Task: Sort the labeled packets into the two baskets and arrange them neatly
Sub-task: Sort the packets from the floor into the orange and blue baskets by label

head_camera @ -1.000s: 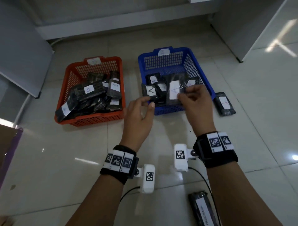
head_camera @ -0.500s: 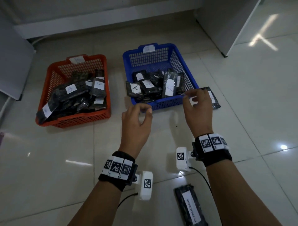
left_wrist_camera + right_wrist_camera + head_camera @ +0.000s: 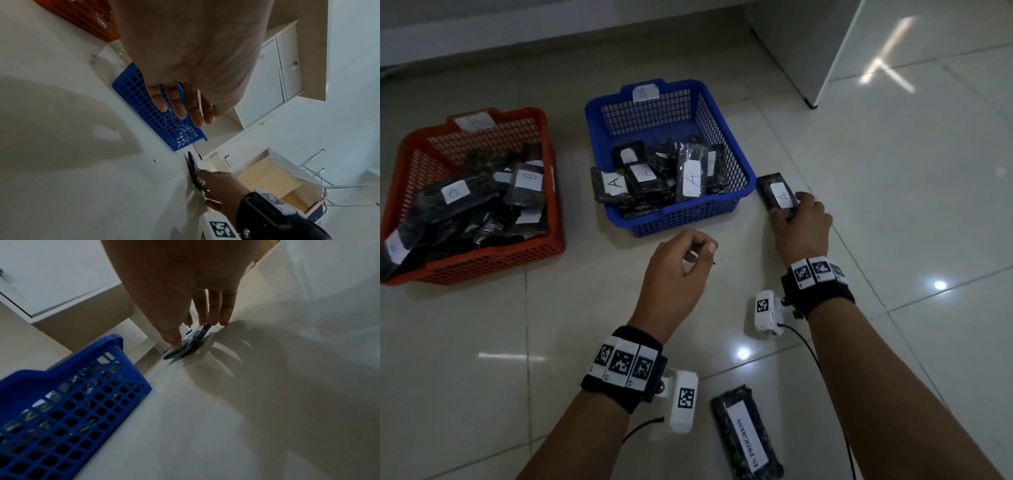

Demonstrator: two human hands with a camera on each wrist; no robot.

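A blue basket (image 3: 681, 216) holds several dark packets labelled A. Left of it, an orange basket (image 3: 482, 263) holds several labelled B. One more packet labelled A (image 3: 777, 192) lies on the floor right of the blue basket. My right hand (image 3: 789, 210) grips its near end. In the right wrist view the thumb and fingers pinch this packet (image 3: 191, 340), and one edge is tilted off the tiles. My left hand (image 3: 698, 250) hovers in front of the blue basket with loosely curled fingers (image 3: 180, 105) that hold nothing.
A dark packet with a long printed label (image 3: 746, 435) lies on the floor between my forearms. A white cabinet (image 3: 825, 51) stands at the back right, and a wall runs behind the baskets. Glossy floor tiles surround everything.
My right hand let go of a packet in the blue basket, then moved right and down onto the floor packet. My left hand drew back from the basket.
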